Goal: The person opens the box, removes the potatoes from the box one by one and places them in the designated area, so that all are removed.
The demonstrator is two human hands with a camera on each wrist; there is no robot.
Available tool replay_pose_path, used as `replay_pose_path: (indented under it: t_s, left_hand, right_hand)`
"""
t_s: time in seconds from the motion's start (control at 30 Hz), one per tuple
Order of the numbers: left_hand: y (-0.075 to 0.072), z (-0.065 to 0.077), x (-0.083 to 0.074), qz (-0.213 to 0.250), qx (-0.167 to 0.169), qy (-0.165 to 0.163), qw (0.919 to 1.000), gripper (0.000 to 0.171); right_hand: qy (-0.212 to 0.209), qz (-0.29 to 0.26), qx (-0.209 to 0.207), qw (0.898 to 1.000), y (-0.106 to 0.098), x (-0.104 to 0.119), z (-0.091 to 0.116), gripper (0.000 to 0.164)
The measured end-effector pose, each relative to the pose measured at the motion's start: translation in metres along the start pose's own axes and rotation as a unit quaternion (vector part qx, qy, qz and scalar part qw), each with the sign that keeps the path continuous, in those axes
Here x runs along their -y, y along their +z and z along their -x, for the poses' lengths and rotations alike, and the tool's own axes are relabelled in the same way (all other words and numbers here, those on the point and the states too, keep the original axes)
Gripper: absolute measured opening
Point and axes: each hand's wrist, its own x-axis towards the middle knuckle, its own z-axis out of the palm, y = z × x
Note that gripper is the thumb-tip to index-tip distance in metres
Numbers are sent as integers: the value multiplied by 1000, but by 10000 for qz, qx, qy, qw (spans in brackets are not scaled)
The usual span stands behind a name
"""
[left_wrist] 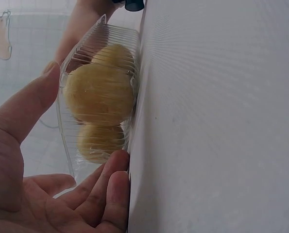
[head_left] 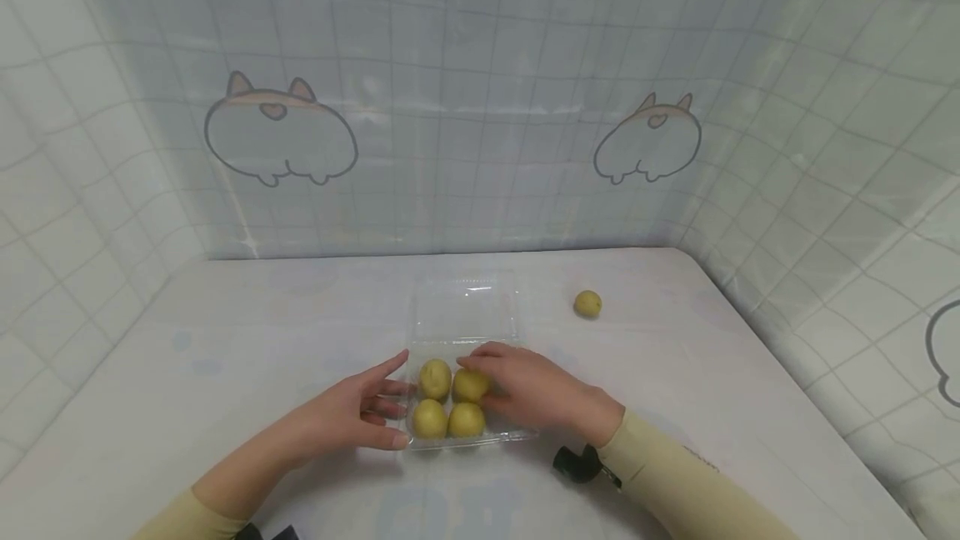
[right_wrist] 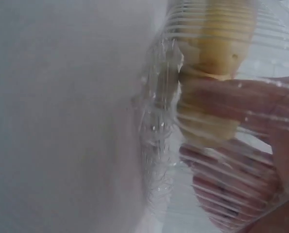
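Your right hand [head_left: 536,390] grips a potato [head_left: 468,387], left hand [head_left: 356,413] is kinda loose, so the box [head_left: 465,315] between them might skid.

Walling in the white tabletop [head_left: 247,315] on three sides with grid-lined sheeting [head_left: 480,107], showing a corgi-like drawing [head_left: 281,140] at back left, a smaller drawing [head_left: 648,140] at back right. Showing faint bluish tabletop marks [head_left: 502,507].

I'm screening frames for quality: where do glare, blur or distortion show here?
Head view: soft light, with a small glare streak on the clear lid; left wrist view: the round yellow items look streaked through ribbed plastic; right wrist view: blurriest overall, with bright glints along the container wall.
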Motion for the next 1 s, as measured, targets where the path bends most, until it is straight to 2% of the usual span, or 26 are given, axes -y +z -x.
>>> replay_pose_path:
  t_s: [0.2, 0.33, 0.5, 0.77, 0.9, 1.0]
  left_hand:
    - [1, 0, 0, 63, 19, 17, 10000, 107]
    - [1, 0, -1, 64, -6, -65, 10000, 106]
    - [1, 1, -1, 71, -6, -34, 10000, 105]
    - [2, 2, 1, 67, -13, 101, 9999, 106]
    - [2, 2, 2, 68, -12, 127, 9999, 105]
    - [2, 1, 1, 48, -21, 97, 9999, 106]
  right_hand:
    - [147, -622, -236, 9977, -5, -4, 2, 49]
    - [332, -1033, -303, 9936, -10, -8, 3, 49]
    - [347, -1429, -477, 9880, -19, -13, 4, 48]
    - [775, -2150, -1095, 9674, -35, -31, 7, 50]
    - [1058, -2474, -1388, 9531, -45, -46, 11, 51]
    - [1298, -2549, -1592, 9449, -51, -57, 15, 51]
